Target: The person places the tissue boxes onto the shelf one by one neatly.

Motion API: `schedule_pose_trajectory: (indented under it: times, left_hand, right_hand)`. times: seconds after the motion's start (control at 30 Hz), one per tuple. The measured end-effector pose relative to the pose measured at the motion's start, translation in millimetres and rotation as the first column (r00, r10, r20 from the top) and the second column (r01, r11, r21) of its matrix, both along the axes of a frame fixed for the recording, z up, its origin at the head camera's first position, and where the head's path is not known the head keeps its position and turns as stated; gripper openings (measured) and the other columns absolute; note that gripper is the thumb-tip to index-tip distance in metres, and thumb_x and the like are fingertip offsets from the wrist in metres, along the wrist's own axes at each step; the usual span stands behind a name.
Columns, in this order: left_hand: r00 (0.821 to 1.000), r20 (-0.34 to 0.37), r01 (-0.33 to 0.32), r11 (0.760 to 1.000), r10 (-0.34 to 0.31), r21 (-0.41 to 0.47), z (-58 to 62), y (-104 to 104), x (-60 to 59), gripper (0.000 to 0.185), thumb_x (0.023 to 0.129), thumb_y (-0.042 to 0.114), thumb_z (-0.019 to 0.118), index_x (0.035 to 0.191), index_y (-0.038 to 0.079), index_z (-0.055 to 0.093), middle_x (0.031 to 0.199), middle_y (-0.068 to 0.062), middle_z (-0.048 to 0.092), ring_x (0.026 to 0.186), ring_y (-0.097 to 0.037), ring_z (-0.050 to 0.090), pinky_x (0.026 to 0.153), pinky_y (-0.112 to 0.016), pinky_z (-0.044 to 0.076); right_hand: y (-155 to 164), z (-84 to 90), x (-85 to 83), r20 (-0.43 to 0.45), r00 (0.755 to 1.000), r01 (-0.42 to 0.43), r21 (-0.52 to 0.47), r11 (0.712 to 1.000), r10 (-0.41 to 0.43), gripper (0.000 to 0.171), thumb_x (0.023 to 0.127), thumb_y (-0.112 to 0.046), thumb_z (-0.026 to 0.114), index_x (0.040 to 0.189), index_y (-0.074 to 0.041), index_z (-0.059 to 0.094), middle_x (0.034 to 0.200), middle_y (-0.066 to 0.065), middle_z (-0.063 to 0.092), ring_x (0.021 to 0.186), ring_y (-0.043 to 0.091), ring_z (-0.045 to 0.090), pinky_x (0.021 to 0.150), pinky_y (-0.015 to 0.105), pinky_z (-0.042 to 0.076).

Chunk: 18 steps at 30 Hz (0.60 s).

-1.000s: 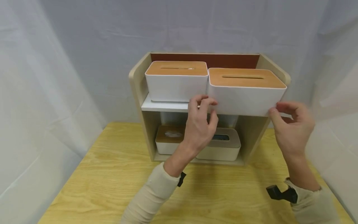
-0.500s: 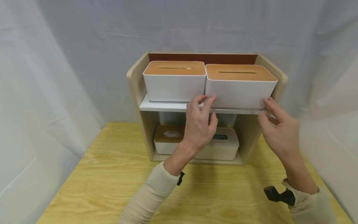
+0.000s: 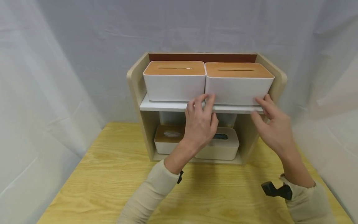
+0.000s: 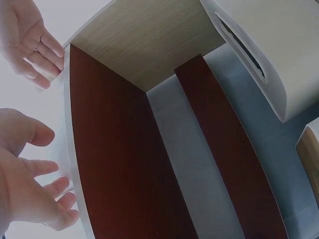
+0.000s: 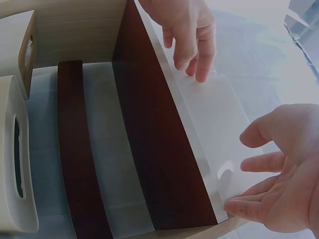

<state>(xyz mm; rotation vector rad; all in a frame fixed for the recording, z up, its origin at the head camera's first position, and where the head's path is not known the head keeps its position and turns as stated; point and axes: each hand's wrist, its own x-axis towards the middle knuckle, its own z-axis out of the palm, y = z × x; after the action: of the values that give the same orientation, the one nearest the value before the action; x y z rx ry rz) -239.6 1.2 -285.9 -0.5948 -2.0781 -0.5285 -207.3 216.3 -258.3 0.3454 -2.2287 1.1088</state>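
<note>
Two white tissue boxes with wood-coloured slotted lids stand side by side on the upper shelf [image 3: 167, 106]: a left tissue box [image 3: 176, 87] and a right tissue box [image 3: 237, 91]. My left hand [image 3: 199, 124] has its fingertips against the front of the right box, near its lower left corner. At that box's lower right corner is my right hand [image 3: 275, 130], fingers extended, thumb lower down at the shelf edge. In the right wrist view, the right box's white face [image 5: 217, 119] lies between both hands. Neither hand curls round anything.
On the lower level stand a tissue box with a brown lid [image 3: 169, 138] and a pale tissue box [image 3: 223, 151] partly behind my left arm. The shelf's wooden side panels [image 3: 136, 77] rise at both ends. It stands on a wood-grain table [image 3: 112, 174] before white sheeting.
The right tissue box has moved back and slightly left on the upper shelf, baring the shelf's front edge. My right hand has moved left with it; my left hand stays near the same spot.
</note>
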Motion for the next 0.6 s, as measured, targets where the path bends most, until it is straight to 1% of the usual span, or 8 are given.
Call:
schedule_pose_trajectory:
  times: [0.1,0.23,0.43,0.5,0.6]
  left_hand:
    - [1.000,-0.002,0.000,1.000,0.000,-0.022,0.0,0.3,0.8,0.050,0.090,0.010,0.061,0.139,0.005,0.052,0.137,-0.017,0.050,0.118,-0.036,0.044,0.097,-0.048,0.041]
    - [1.000,0.020,0.011,0.998,-0.010,-0.058,-0.7,-1.1,4.0,0.051,0.092,0.014,0.061,0.141,0.004,0.051,0.142,-0.018,0.048,0.127,-0.037,0.040,0.104,-0.050,0.039]
    - [0.997,0.066,0.048,0.993,-0.041,-0.107,-3.2,-8.4,8.2,0.052,0.100,0.024,0.056,0.147,0.004,0.045,0.149,-0.019,0.043,0.135,-0.039,0.034,0.112,-0.052,0.031]
    - [0.995,0.079,0.063,0.991,-0.054,-0.120,-2.5,-10.3,8.3,0.053,0.101,0.027,0.054,0.148,0.004,0.044,0.151,-0.019,0.042,0.137,-0.040,0.033,0.113,-0.053,0.029]
    - [0.992,0.110,0.075,0.987,-0.060,-0.141,0.0,-11.9,8.9,0.055,0.103,0.030,0.052,0.150,0.004,0.041,0.154,-0.017,0.039,0.140,-0.041,0.029,0.114,-0.056,0.026]
  right_hand:
    - [0.9,0.7,-1.3,0.000,1.000,-0.001,-0.007,1.000,0.001,0.042,0.094,-0.009,0.062,0.135,0.001,0.060,0.150,0.018,0.040,0.141,0.024,0.037,0.103,0.023,0.044]
    - [2.8,-1.1,-1.8,0.019,1.000,-0.004,-0.029,1.000,0.004,0.042,0.094,-0.009,0.061,0.135,0.001,0.059,0.151,0.018,0.039,0.142,0.025,0.035,0.105,0.029,0.043]
    - [3.6,-3.4,1.5,0.031,0.999,-0.017,-0.033,0.999,0.018,0.045,0.095,-0.008,0.062,0.138,0.000,0.057,0.153,0.017,0.036,0.144,0.025,0.033,0.106,0.026,0.042]
    - [3.7,-2.1,1.9,0.033,0.999,-0.006,-0.008,1.000,0.007,0.046,0.095,-0.011,0.062,0.140,-0.001,0.055,0.154,0.017,0.034,0.144,0.026,0.032,0.108,0.030,0.041]
    - [3.8,1.7,1.3,0.041,0.999,0.010,0.041,0.999,-0.012,0.048,0.096,-0.014,0.062,0.142,-0.003,0.054,0.155,0.018,0.032,0.145,0.027,0.030,0.110,0.042,0.039]
